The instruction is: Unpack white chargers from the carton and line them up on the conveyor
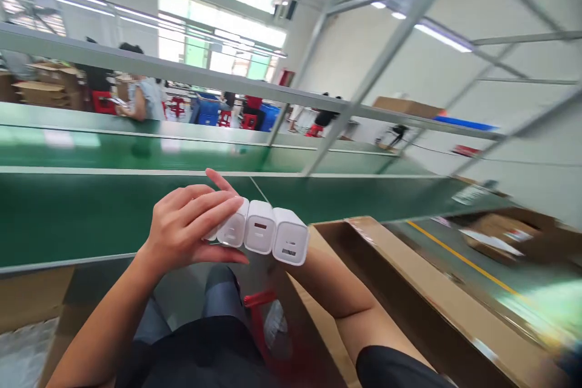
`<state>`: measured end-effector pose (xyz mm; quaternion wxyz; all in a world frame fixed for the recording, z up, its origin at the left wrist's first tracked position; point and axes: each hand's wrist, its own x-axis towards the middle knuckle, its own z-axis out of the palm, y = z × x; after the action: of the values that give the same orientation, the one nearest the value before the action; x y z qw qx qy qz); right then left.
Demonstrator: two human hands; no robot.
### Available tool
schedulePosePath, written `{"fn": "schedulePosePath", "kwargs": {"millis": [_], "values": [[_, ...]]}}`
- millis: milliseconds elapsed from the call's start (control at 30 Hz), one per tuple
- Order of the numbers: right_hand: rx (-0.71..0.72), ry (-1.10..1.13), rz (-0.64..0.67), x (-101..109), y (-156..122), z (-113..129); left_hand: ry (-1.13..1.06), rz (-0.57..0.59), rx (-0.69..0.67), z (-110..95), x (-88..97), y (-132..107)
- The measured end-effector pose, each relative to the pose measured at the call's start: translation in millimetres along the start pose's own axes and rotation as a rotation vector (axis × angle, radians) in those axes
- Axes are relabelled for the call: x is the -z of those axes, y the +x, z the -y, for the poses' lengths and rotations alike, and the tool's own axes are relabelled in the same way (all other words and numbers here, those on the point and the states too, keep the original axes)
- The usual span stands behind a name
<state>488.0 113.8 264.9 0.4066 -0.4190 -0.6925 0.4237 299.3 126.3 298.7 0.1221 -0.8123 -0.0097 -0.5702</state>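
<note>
A row of several white USB wall chargers is held up in front of me, port ends facing me. My left hand is closed on the left end of the row, fingers over the top and thumb underneath. From the lower right, my right forearm reaches in behind the chargers. My right hand supports the row from behind and is mostly hidden by it. A fingertip sticks out above the row's left end, apparently from that right hand.
A green conveyor table runs across ahead, under grey metal framing. An open cardboard box stands at my right, another box at lower left. Below is a red stool. Across the line a person sits.
</note>
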Motion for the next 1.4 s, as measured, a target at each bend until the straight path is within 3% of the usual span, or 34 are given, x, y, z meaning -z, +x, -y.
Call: {"fn": "schedulePosePath", "kwargs": {"millis": [167, 333, 433, 567, 700, 867, 1000, 1400], "values": [[0.099, 0.518, 0.35, -75, 52, 25, 0.272, 0.021, 0.171, 0, 71.4, -30], [0.116, 0.82, 0.581, -145, 79, 32, 0.506, 0.101, 0.297, -9, 127.3, -57], [0.025, 1.028, 0.618, -183, 79, 15, 0.58, 0.211, 0.408, -23, 146.8, -71], [-0.066, 1.31, 0.528, -218, 64, -9, 0.588, 0.333, 0.49, -37, 156.5, -82], [-0.062, 1.425, 0.513, -225, 56, -14, 0.512, 0.287, 0.495, -43, 161.4, -88], [-0.2, 1.381, 0.499, -215, 57, -18, 0.3, 0.147, 0.655, -42, 164.9, -108], [-0.22, 1.391, 0.46, -214, 55, -27, 0.091, 0.095, 0.755, -37, 156.8, -124], [-0.238, 1.458, 0.395, -205, 51, -48, -0.088, 0.048, 0.781, -27, 143.3, -131]]}}
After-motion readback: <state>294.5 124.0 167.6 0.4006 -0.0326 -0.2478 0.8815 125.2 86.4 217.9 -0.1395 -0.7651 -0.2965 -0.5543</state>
